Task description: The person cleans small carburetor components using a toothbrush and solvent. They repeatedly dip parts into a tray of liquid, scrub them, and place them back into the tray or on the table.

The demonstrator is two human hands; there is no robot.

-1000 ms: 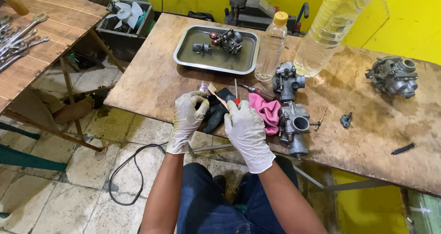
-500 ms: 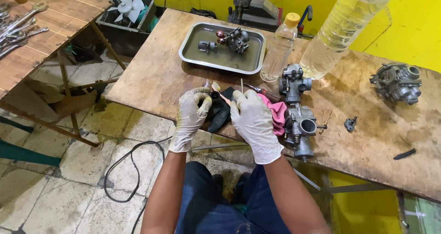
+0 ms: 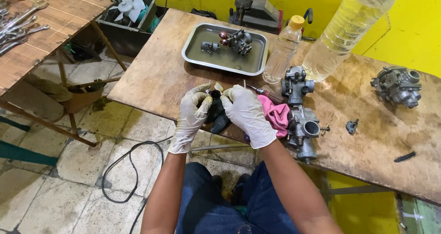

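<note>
Both my gloved hands meet at the near edge of the table point(image 3: 156, 77), just left of the frame's middle. My left hand point(image 3: 192, 117) has its grip clamped on a small dark part point(image 3: 214, 106), fingers curled around its left side. My right hand point(image 3: 248, 113) closes over the same part from the right, its grip together on it; a thin tool point(image 3: 245, 83) sticks up past its fingers, though I cannot tell exactly how it is held. The part sits between both palms, over the table edge.

Just right of my right hand lies a pink rag point(image 3: 278, 117), touching a grey carburetor point(image 3: 304, 128). A second carburetor point(image 3: 296, 83) stands just above it. Above my hands, a metal tray point(image 3: 193, 54) holds liquid and small engine pieces. A small bottle point(image 3: 285, 48) with a yellow cap stands right of the tray, and a large clear bottle point(image 3: 349, 27) leans toward the upper right. Another carburetor point(image 3: 398, 84) sits at the far right. Wrenches point(image 3: 20, 27) lie on a second table in the upper left.
</note>
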